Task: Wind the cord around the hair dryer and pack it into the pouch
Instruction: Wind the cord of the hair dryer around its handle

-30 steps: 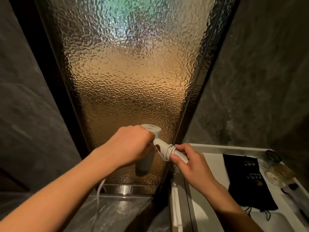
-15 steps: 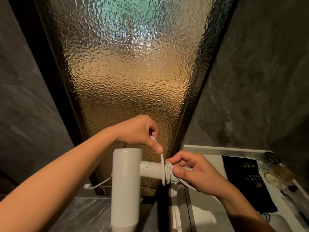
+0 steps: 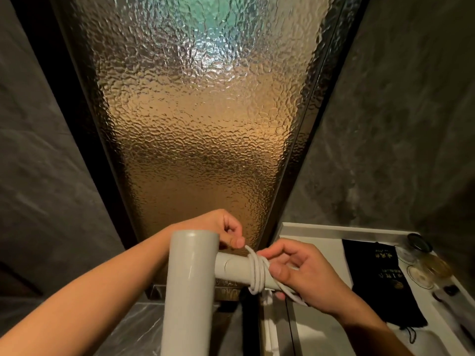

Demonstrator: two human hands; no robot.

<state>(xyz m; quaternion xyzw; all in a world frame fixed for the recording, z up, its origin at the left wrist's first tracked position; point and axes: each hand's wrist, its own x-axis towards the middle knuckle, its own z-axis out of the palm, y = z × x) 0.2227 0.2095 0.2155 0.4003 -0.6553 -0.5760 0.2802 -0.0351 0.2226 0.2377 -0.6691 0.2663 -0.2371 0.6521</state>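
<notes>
A white hair dryer (image 3: 189,291) is held in front of me, its barrel upright at lower centre and its handle pointing right. The white cord (image 3: 257,274) lies in several turns around the handle. My right hand (image 3: 305,276) grips the handle's end beside the coils. My left hand (image 3: 226,231), behind the barrel's top, pinches the cord where it rises off the coils. A flat black drawstring pouch (image 3: 377,278) with gold lettering lies in the white tray (image 3: 334,228) at the right.
A textured glass panel (image 3: 195,129) in a dark frame stands straight ahead, with grey stone walls on both sides. Small glass jars and lids (image 3: 419,260) sit along the tray's right edge. A grey marbled ledge (image 3: 133,330) is below the dryer.
The dryer has swung so its barrel stands upright near me. My left hand has carried the cord over the handle, adding turns. My right hand has kept its hold on the handle's end.
</notes>
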